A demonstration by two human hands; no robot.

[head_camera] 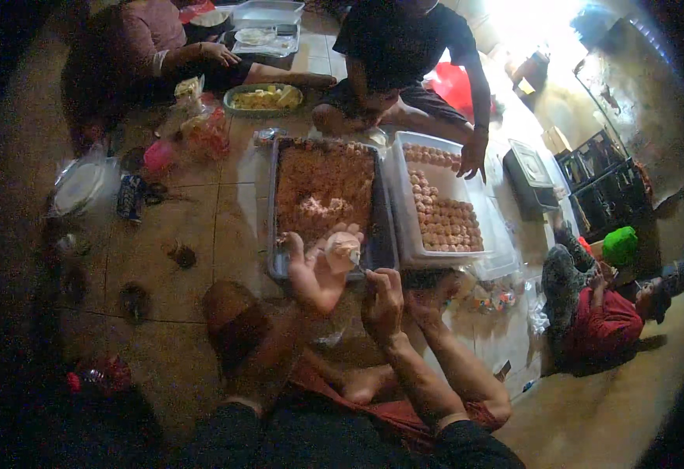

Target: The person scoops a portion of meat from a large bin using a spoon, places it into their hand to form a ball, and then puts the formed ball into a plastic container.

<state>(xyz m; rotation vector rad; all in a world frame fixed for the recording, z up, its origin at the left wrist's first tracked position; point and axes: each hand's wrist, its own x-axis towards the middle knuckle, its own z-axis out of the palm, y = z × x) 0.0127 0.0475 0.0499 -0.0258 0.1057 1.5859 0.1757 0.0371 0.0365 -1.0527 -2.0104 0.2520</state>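
My left hand [318,275] is palm up, cradling a round pale ball [342,251] that looks like dough or a similar soft food. My right hand [384,305] grips the thin handle of a small utensil, probably a spoon, whose tip touches the ball. Just beyond my hands lies a dark tray [274,205] filled with brown crumbly food, with a lighter patch near its middle. To its right, a translucent plastic container [406,234] holds rows of small brown balls [447,225].
A person in black [406,53] sits opposite, one hand above the plastic container. Another person [148,47] sits at upper left, near an oval dish [264,110] of yellow pieces. A person in red [605,322] is at right. Plastic bags [207,132] lie on the tiled floor.
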